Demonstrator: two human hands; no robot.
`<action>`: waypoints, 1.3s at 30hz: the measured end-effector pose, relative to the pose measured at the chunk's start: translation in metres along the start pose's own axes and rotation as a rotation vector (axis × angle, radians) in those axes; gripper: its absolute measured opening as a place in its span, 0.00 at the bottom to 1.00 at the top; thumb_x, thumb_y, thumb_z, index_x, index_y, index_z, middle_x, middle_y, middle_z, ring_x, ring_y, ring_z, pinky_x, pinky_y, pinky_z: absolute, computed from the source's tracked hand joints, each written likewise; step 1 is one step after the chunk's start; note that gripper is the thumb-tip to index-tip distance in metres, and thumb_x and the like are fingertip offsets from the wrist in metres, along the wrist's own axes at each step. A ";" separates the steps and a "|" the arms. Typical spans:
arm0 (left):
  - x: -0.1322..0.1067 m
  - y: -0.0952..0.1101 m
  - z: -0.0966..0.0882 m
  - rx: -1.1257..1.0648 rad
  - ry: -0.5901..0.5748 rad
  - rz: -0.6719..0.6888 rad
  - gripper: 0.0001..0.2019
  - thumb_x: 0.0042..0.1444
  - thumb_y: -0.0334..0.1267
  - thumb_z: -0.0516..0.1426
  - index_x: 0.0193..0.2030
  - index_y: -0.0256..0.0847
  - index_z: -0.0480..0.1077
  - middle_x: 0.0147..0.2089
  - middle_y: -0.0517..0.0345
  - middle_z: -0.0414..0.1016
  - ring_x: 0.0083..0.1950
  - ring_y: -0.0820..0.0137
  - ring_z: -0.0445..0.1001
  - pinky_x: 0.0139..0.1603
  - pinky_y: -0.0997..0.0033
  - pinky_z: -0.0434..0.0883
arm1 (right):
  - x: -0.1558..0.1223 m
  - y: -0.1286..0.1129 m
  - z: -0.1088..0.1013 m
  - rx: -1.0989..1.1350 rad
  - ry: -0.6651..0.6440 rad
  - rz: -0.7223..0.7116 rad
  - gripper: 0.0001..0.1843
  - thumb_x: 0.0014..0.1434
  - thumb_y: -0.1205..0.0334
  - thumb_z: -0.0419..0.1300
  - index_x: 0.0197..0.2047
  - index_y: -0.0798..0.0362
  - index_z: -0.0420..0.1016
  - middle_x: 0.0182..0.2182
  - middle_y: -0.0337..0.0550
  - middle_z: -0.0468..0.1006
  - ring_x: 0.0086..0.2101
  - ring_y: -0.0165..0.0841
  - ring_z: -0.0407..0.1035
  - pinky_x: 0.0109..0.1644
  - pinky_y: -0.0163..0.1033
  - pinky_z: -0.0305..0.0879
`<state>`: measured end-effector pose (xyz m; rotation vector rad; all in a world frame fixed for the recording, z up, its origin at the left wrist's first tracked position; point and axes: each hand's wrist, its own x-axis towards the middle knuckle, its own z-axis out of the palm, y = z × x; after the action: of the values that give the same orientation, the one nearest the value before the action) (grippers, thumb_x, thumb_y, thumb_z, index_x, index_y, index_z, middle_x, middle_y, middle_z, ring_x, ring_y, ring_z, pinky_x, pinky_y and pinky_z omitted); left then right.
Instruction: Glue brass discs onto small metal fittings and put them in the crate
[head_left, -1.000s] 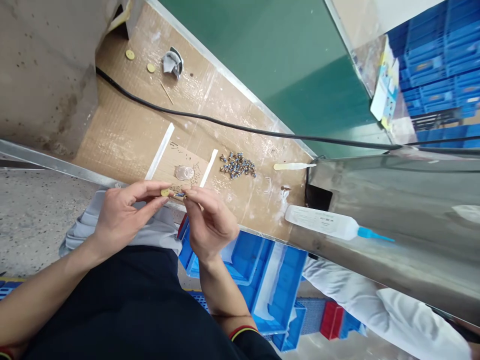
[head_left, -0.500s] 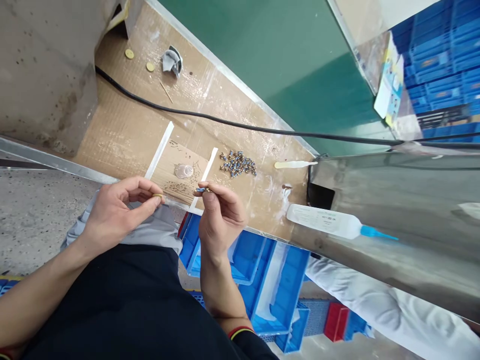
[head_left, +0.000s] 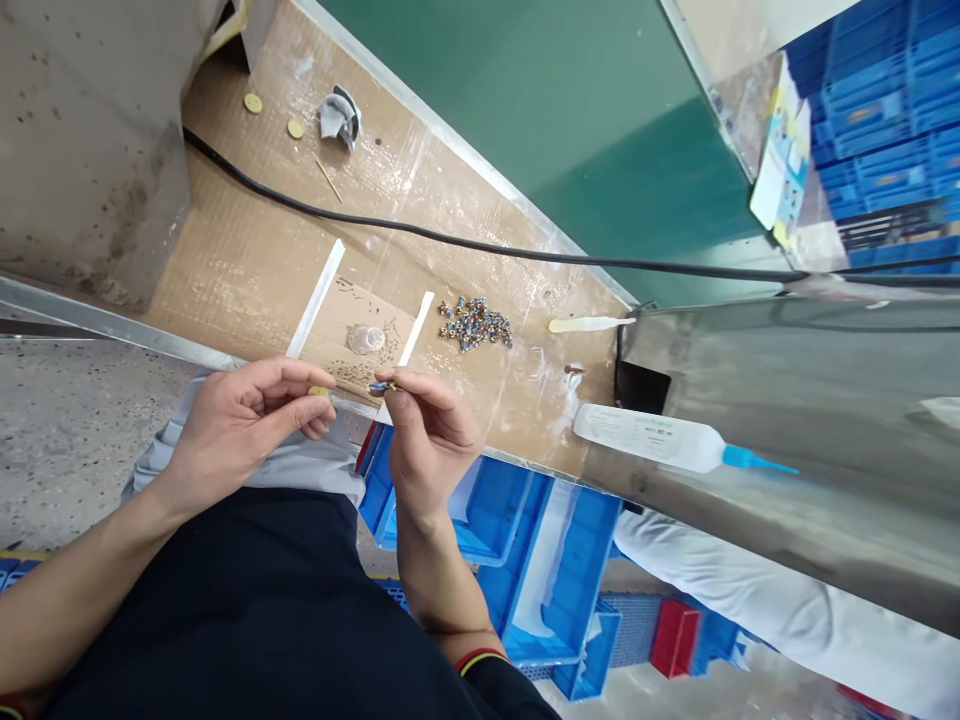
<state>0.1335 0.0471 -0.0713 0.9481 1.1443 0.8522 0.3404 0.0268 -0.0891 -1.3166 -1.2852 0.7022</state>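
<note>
The left hand (head_left: 244, 425) is curled, thumb and forefinger pinching a small brass disc (head_left: 319, 391). Just beside it, the right hand (head_left: 435, 440) pinches a tiny blue-and-metal fitting (head_left: 382, 386). Beyond that hand, a heap of similar fittings (head_left: 475, 324) lies on cardboard (head_left: 225, 300); farther right lies a squeeze bottle (head_left: 645, 438) with a blue nozzle.

The person wears a black top (head_left: 225, 610) with short sleeves. The right sleeve (head_left: 491, 690) has a red and yellow stripe (head_left: 480, 660) at its edge. Light gray cloth (head_left: 300, 470) shows past the top. The left hand (head_left: 240, 425) and right hand (head_left: 431, 445) are bare, with no gloves.
</note>
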 end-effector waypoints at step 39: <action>-0.014 -0.007 0.006 0.571 0.035 0.533 0.16 0.80 0.34 0.63 0.70 0.46 0.79 0.59 0.60 0.92 0.53 0.68 0.93 0.58 0.74 0.87 | -0.002 -0.006 0.000 -0.215 -0.175 -0.457 0.29 0.71 0.79 0.71 0.67 0.41 0.86 0.54 0.44 0.93 0.50 0.41 0.91 0.54 0.48 0.93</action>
<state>0.1366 0.0311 -0.0721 1.7690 1.2078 0.9797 0.3382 0.0235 -0.0843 -1.0846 -1.7686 0.3679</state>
